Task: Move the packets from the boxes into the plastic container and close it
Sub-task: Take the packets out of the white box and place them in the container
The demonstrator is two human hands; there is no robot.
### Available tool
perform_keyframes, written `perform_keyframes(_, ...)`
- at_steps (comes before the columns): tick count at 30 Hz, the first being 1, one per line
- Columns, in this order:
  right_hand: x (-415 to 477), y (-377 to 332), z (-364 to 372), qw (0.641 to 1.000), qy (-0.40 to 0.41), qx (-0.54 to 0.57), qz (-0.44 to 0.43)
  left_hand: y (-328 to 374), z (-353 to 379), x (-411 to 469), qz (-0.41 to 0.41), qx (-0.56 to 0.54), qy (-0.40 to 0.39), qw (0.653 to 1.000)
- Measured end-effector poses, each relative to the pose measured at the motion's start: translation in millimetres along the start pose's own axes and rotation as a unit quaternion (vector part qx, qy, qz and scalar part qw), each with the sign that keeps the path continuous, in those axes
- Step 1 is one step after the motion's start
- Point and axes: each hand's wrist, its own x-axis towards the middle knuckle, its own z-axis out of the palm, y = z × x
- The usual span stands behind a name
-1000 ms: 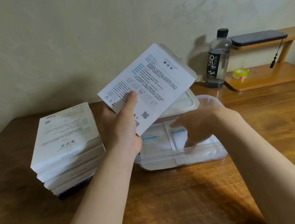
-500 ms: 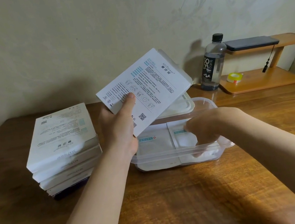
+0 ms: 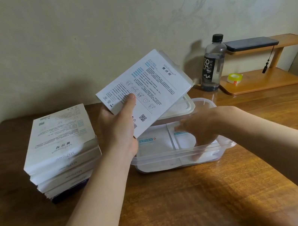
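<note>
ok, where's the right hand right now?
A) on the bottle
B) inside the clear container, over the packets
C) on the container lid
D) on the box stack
B: the right hand reaches down past the rim of the plastic container, over the packets, while the left hand holds a box above it.

On my feed, a capped bottle [image 3: 213, 64] stood on the worktop [image 3: 179, 206] beside a wooden shelf [image 3: 269, 82] bearing a tape roll [image 3: 234, 78] and a dark flat device [image 3: 251, 43].
</note>
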Motion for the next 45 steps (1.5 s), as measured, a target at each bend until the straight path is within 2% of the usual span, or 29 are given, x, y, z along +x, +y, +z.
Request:
perform_keyframes(18,0.0,1.3,6.3,0.999,-0.040,0.003,0.018,1.9,1.4,-2.5,-0.002,0.001,0.006,1.000)
perform_keyframes(25,3.0,3.5,1.8,1.000,-0.007,0.020,0.006,2.1,1.7,-2.8,-0.007,-0.002,-0.002,1.000)
perform_keyframes(30,0.0,-0.9,-0.1,0.999,-0.034,0.000,0.014,2.0,2.9,-3.1,-0.007,-0.008,0.001,1.000)
perform_keyframes(45,-5.1,-9.0,0.5,0.999,-0.039,-0.019,0.025,1.4,0.7,-2.5,-0.009,0.010,-0.007,1.000)
